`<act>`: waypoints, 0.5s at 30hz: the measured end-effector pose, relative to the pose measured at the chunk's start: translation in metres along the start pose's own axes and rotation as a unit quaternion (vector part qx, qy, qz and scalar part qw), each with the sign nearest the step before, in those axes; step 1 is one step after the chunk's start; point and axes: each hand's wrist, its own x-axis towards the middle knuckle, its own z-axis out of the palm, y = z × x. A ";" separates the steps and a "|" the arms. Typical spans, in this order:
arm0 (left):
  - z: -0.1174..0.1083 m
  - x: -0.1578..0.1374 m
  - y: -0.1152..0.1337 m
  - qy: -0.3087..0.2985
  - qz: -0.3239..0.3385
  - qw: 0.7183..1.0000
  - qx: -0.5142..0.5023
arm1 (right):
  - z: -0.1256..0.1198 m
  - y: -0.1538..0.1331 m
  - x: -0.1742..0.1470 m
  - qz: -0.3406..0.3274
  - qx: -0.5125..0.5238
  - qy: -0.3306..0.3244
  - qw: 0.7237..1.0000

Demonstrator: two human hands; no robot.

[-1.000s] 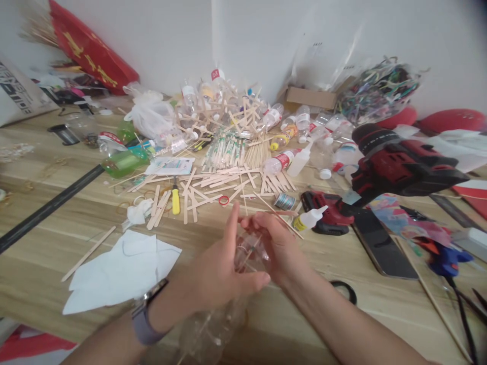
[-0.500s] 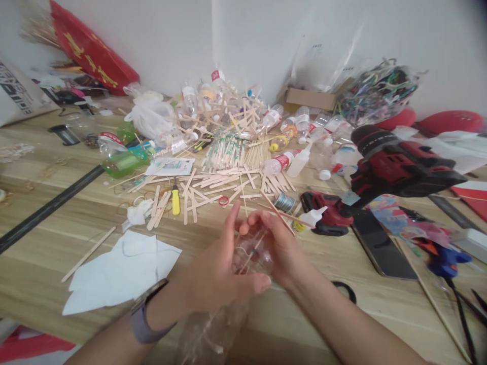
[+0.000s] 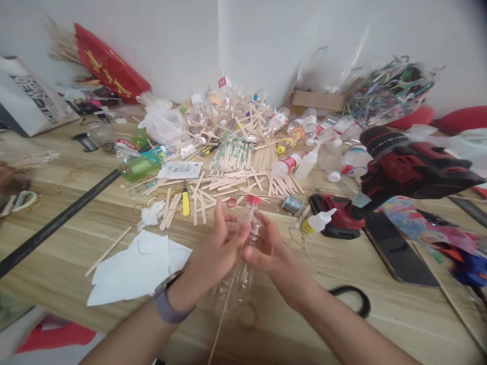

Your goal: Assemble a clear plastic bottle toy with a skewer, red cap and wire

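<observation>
A clear plastic bottle [image 3: 243, 284] with a red cap [image 3: 253, 201] is between my two hands, its cap pointing away from me. My left hand [image 3: 218, 248] is closed around the bottle's left side near the neck, thumb laid over the top. From the right, my right hand [image 3: 276, 263] grips the same upper part, with thumb and fingers curled. A thin wooden stick [image 3: 222, 319] runs along the bottle from under the left thumb down toward me. Whether it is fixed to the bottle I cannot tell. Blur hides some of the bottle's lower outline.
Craft sticks [image 3: 228, 182] and plastic bottles [image 3: 289, 165] are heaped ahead. A red drill [image 3: 422, 167], a glue bottle [image 3: 318, 222] and a phone [image 3: 399, 248] lie to the right. White paper [image 3: 133, 268] and a yellow-handled screwdriver [image 3: 185, 202] are left. Someone's hand [image 3: 5, 177] shows at the far left edge.
The bottle has turned so its red cap now shows at the far end. My hands have closed in on its neck. The view has shifted a little left.
</observation>
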 end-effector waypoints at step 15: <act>-0.052 -0.034 0.031 -0.009 0.143 0.937 0.318 | -0.012 0.002 0.007 0.076 0.035 0.079 0.993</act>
